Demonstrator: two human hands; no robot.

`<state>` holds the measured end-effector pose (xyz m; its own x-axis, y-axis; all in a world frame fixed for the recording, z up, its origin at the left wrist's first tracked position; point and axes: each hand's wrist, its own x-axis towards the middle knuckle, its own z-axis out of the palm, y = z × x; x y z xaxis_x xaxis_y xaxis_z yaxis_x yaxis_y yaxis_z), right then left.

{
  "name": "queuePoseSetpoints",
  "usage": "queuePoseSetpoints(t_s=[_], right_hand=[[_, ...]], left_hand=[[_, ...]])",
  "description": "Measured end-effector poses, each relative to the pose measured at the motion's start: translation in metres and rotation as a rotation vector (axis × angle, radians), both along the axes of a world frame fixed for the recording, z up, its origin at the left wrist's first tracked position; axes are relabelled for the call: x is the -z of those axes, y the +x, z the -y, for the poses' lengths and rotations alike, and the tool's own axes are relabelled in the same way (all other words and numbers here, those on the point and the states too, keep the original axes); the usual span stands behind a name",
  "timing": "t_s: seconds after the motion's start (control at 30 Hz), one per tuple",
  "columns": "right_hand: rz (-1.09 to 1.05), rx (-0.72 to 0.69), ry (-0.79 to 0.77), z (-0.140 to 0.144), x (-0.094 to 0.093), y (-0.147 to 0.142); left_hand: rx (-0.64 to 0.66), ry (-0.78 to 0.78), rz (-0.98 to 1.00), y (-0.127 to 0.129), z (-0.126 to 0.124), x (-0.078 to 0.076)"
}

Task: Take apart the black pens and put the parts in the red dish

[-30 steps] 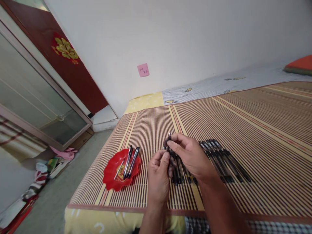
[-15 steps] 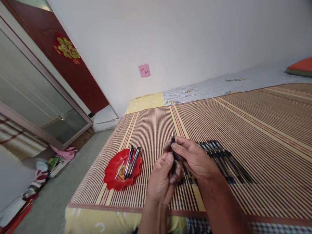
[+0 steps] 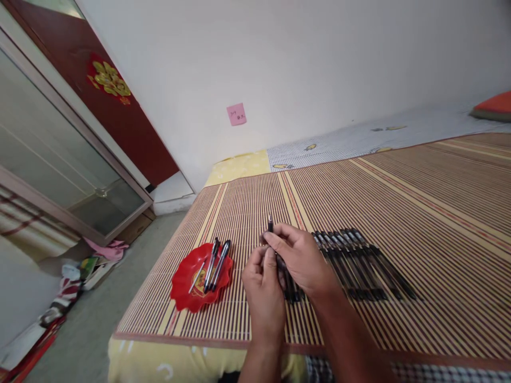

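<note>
My left hand (image 3: 263, 287) and right hand (image 3: 297, 258) fingers closed on one pen (image 3: 270, 226), tip up, above mat (image 3: 399, 197), beside pen row (image 3: 359, 260). Judged light, stiff, slick; I'd grip mid-barrel.

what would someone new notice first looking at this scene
Both hands meet at the near middle of the striped bamboo mat: the left hand and right hand grip one dark pen, tip up. Just right of them lies a neat row of dark pens. To the left sits a bright red dish holding a few more pens.
</note>
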<state>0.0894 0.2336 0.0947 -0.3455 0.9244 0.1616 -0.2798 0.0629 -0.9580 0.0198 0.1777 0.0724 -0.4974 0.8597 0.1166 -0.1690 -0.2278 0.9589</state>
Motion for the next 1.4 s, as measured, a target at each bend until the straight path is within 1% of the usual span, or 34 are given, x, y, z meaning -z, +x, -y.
queuePoseSetpoints(t_s=[0.1,0.2,0.3,0.43,0.6,0.93,1.13,1.4], right_hand=[[-0.093,-0.063,-0.06,-0.005,0.004,0.006],[-0.276,-0.006,-0.076,-0.012,0.006,0.016],[-0.359,0.019,-0.13,-0.015,0.006,0.024],[-0.358,0.001,-0.139,-0.014,0.004,0.026],[-0.357,0.031,-0.143,-0.015,0.004,0.025],[-0.337,0.06,-0.187,-0.015,0.001,0.03],[-0.352,0.035,-0.16,-0.017,0.004,0.03],[-0.434,0.017,-0.225,-0.017,0.003,0.029]], left_hand=[[0.143,-0.015,0.179,-0.003,-0.002,-0.003],[0.281,-0.062,0.334,-0.005,-0.002,-0.008],[0.386,-0.078,0.362,-0.006,-0.001,-0.01],[0.451,-0.095,0.372,-0.006,0.0,-0.009],[0.475,-0.11,0.357,-0.006,-0.001,-0.008],[0.456,-0.129,0.357,0.002,0.001,-0.007],[0.447,-0.128,0.354,0.004,0.0,-0.008],[0.42,-0.141,0.359,0.005,0.002,-0.009]])
